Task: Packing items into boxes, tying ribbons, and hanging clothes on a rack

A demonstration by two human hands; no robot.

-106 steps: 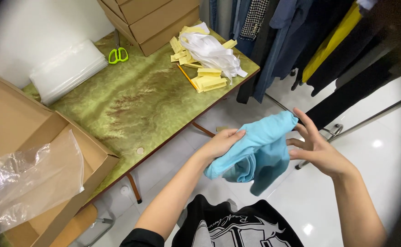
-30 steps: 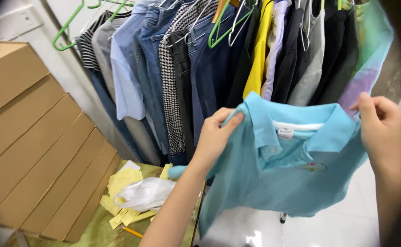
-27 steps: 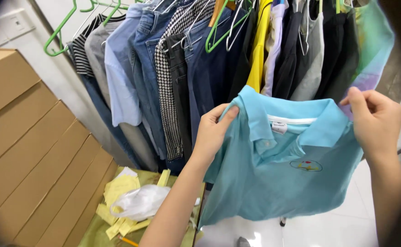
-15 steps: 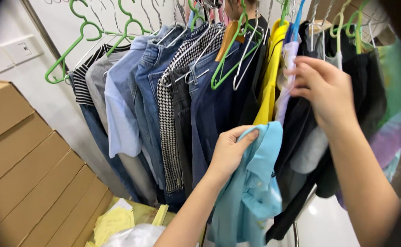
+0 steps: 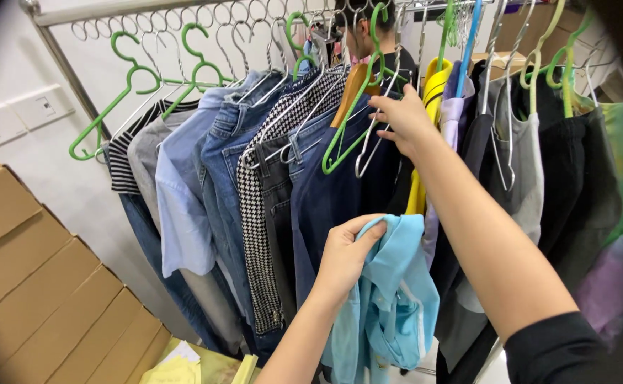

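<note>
Metal clothes rail (image 5: 183, 6) carries the hanging garments; below it, your left hand (image 5: 343, 249) bunches the light blue polo shirt (image 5: 397, 299) in a closed grip, while just under the rail your right hand (image 5: 400, 121) pinches a wire hanger (image 5: 372, 149).
</note>
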